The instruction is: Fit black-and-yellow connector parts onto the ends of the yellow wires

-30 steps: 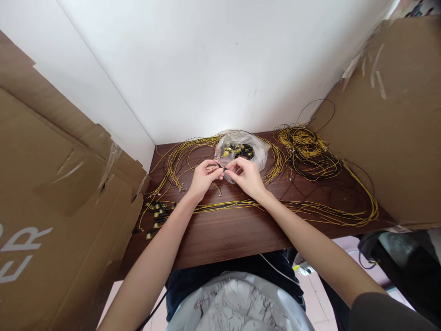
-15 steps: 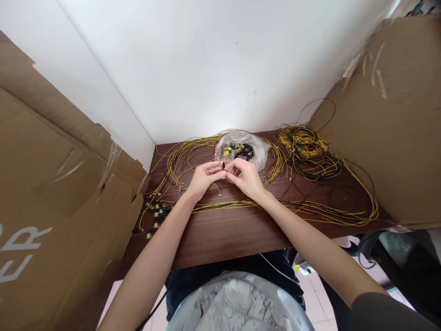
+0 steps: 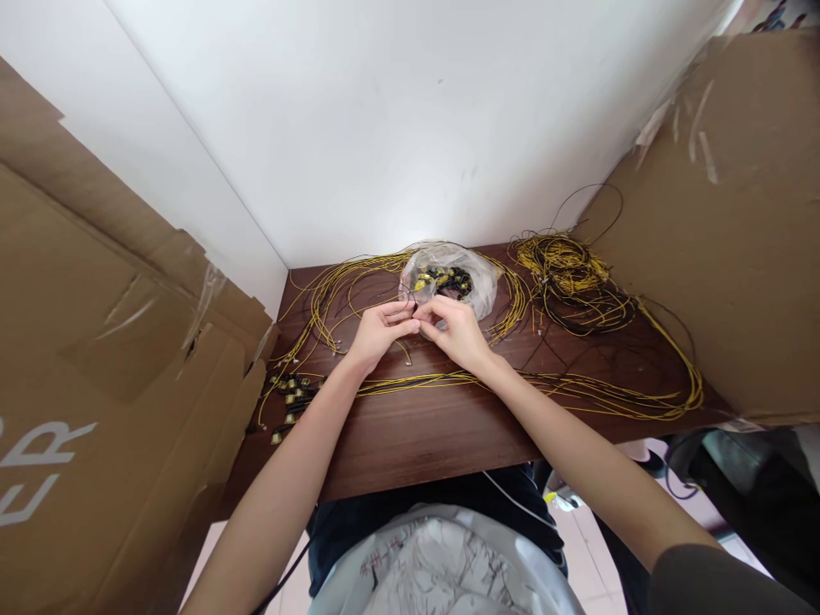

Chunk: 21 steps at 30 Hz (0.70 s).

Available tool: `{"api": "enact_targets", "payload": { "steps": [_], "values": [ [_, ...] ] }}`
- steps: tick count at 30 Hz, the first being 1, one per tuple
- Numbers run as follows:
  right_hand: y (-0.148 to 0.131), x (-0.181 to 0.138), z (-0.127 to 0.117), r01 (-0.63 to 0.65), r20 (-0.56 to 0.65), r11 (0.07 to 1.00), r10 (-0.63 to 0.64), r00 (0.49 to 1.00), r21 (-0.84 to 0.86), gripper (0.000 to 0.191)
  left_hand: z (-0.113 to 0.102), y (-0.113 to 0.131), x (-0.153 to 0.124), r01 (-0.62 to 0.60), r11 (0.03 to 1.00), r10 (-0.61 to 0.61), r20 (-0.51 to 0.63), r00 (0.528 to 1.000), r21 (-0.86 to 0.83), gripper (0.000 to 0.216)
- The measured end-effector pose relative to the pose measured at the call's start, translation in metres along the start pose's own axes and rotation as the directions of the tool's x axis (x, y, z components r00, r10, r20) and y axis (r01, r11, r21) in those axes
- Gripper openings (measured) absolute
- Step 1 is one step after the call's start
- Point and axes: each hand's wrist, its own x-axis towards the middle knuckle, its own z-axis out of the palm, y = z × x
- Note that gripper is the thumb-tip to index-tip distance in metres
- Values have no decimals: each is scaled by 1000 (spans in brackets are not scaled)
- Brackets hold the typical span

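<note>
My left hand [image 3: 379, 331] and my right hand [image 3: 456, 329] meet above the dark wooden table [image 3: 442, 427], fingertips pinched together on a small black connector [image 3: 415, 306] with a thin wire looping from it. Just behind them lies a clear plastic bag [image 3: 477, 286] with several black and yellow parts inside. Yellow wires [image 3: 333, 295] spread over the table on the left and run under my wrists toward the right.
A tangled coil of yellow and black wires [image 3: 573, 286] lies at the back right. Several small finished pieces [image 3: 291, 397] sit at the table's left edge. Cardboard sheets stand on the left [image 3: 108, 359] and right [image 3: 730, 231]. A white wall is behind.
My hands have drawn slightly closer together and the right fingers have shifted a little left onto the connector. Everything else is unmoved.
</note>
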Motion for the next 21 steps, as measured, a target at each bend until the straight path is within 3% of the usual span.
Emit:
{"api": "enact_targets", "payload": {
  "steps": [9, 14, 21],
  "values": [
    [-4, 0, -3, 4, -19, 1000, -3, 1000, 17, 11, 5, 2, -2, -57, 998, 58, -16, 998, 17, 48],
    [-6, 4, -10, -97, -155, 993, 106, 982, 61, 24, 10, 1, -5, -156, 958, 147, 52, 988, 239, 48],
    [0, 6, -11, -159, -99, 971, 178, 979, 176, 16, 17, 5, -11, -161, 927, 132, 107, 985, 340, 47]
  ]
}}
